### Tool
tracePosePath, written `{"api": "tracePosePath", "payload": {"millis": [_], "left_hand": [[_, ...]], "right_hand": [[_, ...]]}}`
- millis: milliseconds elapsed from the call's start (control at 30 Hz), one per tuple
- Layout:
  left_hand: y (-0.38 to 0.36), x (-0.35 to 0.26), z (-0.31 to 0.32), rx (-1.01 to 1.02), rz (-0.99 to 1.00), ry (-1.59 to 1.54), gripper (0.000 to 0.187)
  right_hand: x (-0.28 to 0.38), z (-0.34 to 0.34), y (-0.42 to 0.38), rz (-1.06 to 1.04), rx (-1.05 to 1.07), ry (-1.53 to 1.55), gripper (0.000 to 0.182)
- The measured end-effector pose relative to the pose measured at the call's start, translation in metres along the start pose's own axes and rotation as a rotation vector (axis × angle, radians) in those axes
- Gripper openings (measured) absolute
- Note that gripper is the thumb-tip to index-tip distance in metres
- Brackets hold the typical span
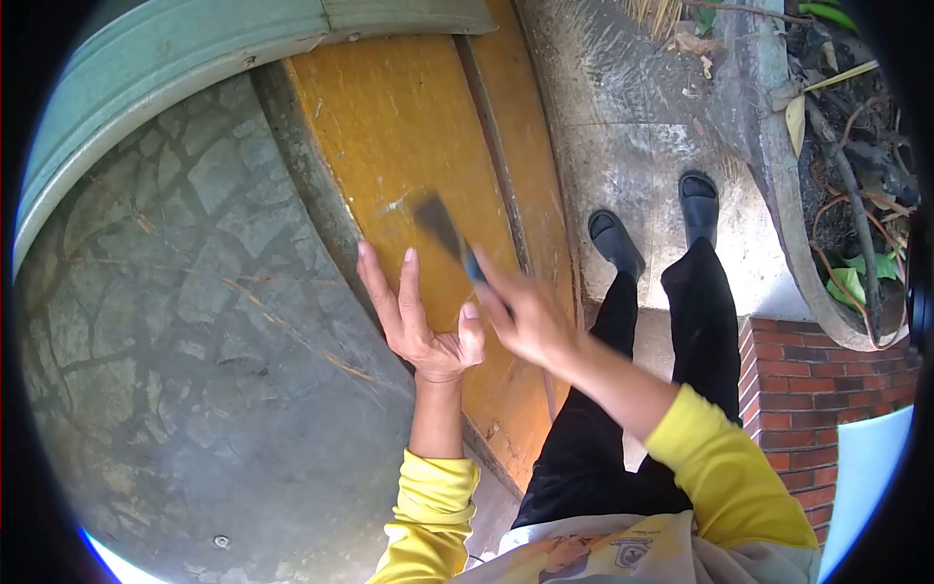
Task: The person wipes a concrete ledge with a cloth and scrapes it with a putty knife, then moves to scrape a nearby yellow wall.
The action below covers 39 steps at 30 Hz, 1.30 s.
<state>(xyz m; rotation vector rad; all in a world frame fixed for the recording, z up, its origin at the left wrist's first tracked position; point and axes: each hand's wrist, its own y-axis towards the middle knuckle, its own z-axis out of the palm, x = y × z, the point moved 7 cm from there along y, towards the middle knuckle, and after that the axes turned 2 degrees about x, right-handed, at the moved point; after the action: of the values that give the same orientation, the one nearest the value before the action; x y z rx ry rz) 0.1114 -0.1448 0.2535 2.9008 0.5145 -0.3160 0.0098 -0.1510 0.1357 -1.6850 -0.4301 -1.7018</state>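
Observation:
A flat-bladed scraper (443,226), blurred by motion, is gripped by its dark blue handle in my right hand (530,316). Its blade points up and left over the orange-yellow painted plank (384,107), close to a pale scuffed patch. My left hand (413,321) is at the plank's left edge with the fingers spread and the thumb raised, holding nothing. Beside it on the left lies a dark grey surface (209,321) with a cracked-stone pattern. A dark groove runs along the plank's right side, with another orange strip (525,127) beyond it.
A pale green curved frame (185,68) crosses the top left. My feet in dark sandals (615,238) stand on the concrete floor (632,88). At right are a curbed bed with plants and branches (856,195) and a red brick wall (798,389).

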Motion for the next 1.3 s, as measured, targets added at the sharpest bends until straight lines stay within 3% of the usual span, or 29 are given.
{"api": "tracePosePath", "payload": {"millis": [100,200,267,300,367,467,567,733,833,900,967,1033,1167,1300], "left_hand": [[0.0,0.002,-0.001,-0.014,0.001,-0.005,0.071],[-0.002,0.0,-0.002,-0.015,0.0,-0.019,0.071],[0.0,0.001,-0.001,-0.025,-0.004,-0.019,0.071],[-0.001,0.0,-0.002,-0.017,-0.013,-0.018,0.071],[0.002,0.0,-0.001,-0.019,-0.012,-0.018,0.071],[0.001,0.0,-0.002,-0.007,-0.013,-0.021,0.075],[-0.001,0.002,-0.001,-0.019,-0.026,-0.085,0.082],[-0.004,0.007,0.001,-0.036,-0.009,-0.169,0.088],[-0.007,0.008,0.0,-0.062,-0.013,-0.154,0.086],[-0.003,0.007,0.003,-0.072,-0.009,-0.169,0.086],[-0.004,0.007,-0.001,-0.029,-0.01,-0.179,0.088],[-0.004,0.007,-0.001,-0.025,0.003,-0.176,0.089],[-0.008,0.01,0.0,-0.059,-0.052,-0.302,0.091],[-0.01,0.01,0.003,-0.072,-0.044,-0.33,0.095]], "right_hand": [[0.01,-0.013,0.128,-0.163,-0.181,0.125,0.041],[0.012,-0.025,0.146,-0.178,-0.223,0.104,0.036],[0.022,-0.031,0.128,-0.032,-0.074,0.108,0.037],[0.021,-0.022,0.096,-0.078,-0.076,0.122,0.043],[0.011,-0.002,0.013,-0.094,0.0,0.081,0.055],[-0.018,0.015,-0.112,0.037,0.157,-0.006,0.056],[-0.031,0.012,-0.125,0.053,0.127,-0.012,0.055],[0.023,-0.008,0.087,-0.249,-0.139,0.083,0.051],[0.055,-0.024,0.167,-0.157,-0.168,0.095,0.04],[0.062,-0.027,0.16,-0.086,-0.128,0.097,0.045],[0.061,-0.014,0.133,-0.171,-0.119,0.122,0.05],[0.052,-0.002,0.07,-0.18,-0.09,0.085,0.053],[-0.013,0.003,-0.042,0.01,0.085,0.016,0.055],[0.007,-0.003,0.01,-0.145,-0.06,0.042,0.053]]}}
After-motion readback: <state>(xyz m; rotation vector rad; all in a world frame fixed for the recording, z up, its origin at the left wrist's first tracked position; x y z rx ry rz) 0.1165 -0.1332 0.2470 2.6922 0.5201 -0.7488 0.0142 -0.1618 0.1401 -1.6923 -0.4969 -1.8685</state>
